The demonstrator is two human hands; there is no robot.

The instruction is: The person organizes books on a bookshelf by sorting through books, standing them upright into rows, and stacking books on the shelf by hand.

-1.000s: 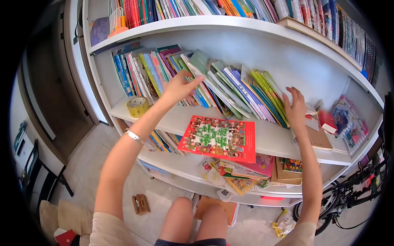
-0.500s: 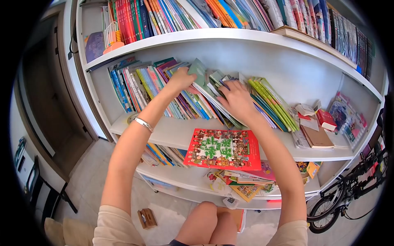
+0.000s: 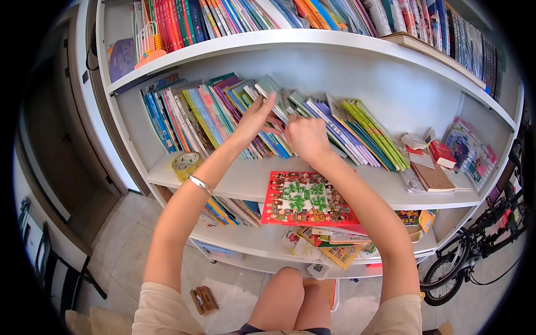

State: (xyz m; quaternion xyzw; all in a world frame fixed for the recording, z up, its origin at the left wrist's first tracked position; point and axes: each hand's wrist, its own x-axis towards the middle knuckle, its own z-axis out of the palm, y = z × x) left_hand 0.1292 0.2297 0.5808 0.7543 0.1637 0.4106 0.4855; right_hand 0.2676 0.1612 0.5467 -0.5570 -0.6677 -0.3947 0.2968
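My left hand (image 3: 255,123) lies against the slanted row of books on the middle shelf, its fingers stretched out and apart. Close beside it, my right hand (image 3: 307,137) is closed with curled fingers at the spine edge of a thin book; the fingertips are hidden. A pale green book (image 3: 269,84) leans behind both hands, its upper corner showing above them. To the right of my right hand lean white and purple spines (image 3: 341,134) and lime-green books (image 3: 371,131). Below my hands, a red picture book (image 3: 307,198) with green lettering lies flat, jutting over the lower shelf.
A roll of yellowish tape (image 3: 187,163) sits at the shelf's left front. A brown notebook (image 3: 432,176) and a small red book (image 3: 442,154) lie at the right. Books fill the upper shelf (image 3: 301,38). A bicycle (image 3: 455,273) stands at right; a wooden box (image 3: 204,300) is on the floor.
My right hand has moved left and curled closed, nearer my left hand. My left hand has come off the pale green book's top and moved lower. White and purple spines now show at right.
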